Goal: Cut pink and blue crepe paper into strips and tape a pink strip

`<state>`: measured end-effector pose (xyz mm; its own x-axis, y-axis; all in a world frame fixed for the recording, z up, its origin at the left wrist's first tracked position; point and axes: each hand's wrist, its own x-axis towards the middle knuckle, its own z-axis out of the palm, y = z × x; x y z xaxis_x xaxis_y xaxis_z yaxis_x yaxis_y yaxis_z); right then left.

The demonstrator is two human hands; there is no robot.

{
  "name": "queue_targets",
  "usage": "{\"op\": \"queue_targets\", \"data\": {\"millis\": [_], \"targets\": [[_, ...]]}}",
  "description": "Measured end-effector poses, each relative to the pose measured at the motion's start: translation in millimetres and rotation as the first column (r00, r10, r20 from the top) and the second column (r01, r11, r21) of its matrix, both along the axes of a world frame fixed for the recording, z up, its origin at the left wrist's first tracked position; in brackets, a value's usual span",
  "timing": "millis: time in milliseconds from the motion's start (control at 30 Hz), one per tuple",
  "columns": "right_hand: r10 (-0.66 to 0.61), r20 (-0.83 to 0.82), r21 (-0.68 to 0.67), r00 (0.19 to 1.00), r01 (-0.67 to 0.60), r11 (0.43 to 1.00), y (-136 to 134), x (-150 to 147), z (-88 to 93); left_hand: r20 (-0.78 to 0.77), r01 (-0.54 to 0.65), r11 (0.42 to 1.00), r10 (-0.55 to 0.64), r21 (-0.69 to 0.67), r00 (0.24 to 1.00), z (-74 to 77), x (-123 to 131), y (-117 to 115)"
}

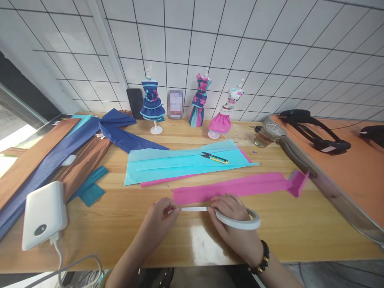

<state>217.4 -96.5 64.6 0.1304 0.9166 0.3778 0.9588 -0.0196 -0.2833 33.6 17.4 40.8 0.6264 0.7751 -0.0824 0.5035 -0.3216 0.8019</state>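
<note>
We pinch the free end of a white tape strip [193, 209] in our left hand [160, 220], fingers closed on it. Our right hand [232, 224] grips the tape roll [240, 221], worn around its fingers. The strip stretches between both hands, just beside the near edge of a pink paper band [237, 187] on the wooden table [126, 216]

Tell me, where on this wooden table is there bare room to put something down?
Bare wood shows between the white power bank and the left hand, and right of the tape roll below the pink paper strip. The left side is crowded with blue and brown paper; the middle holds the cyan sheet and snips.
</note>
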Motion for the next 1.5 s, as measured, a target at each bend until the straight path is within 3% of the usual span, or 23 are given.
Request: {"op": "queue_targets", "data": {"millis": [167, 333, 700, 1067, 1267, 1500], "targets": [[-0.097, 0.043, -0.166, 0.994, 0.103, 0.981, 12.3, -2.0, -8.7, -0.019, -0.078, 0.992, 0.076, -0.099, 0.997, 1.1, 9.6, 13.3], [-0.098, -0.021, -0.236, 0.995, 0.090, 0.967, 19.4, 2.2, -15.0, -0.056, -0.069, 0.981, 0.060, -0.184, 0.997, 1.5, 12.2, 23.8], [-0.160, -0.048, -0.372, 0.986, 0.131, 0.919, 28.1, 8.2, -16.8, -0.044, -0.001, 0.973, -0.009, -0.229, 0.999, -6.3, 10.0, 34.6], [-0.192, 0.009, -0.436, 0.981, 0.176, 0.882, 30.7, 5.2, -15.7, -0.099, 0.030, 0.997, -0.037, -0.070, 0.994, -11.6, 11.0, 36.2], [-0.209, 0.037, -0.495, 0.977, 0.199, 0.846, 32.6, 4.5, -14.3, -0.123, 0.098, 0.993, -0.105, -0.064, 0.987, -9.8, 9.5, 39.4], [-0.215, 0.035, -0.488, 0.976, 0.205, 0.848, 33.6, 3.7, -16.1, -0.155, 0.125, 0.992, -0.126, -0.021, 0.980, -12.9, 9.3, 40.6]]}}
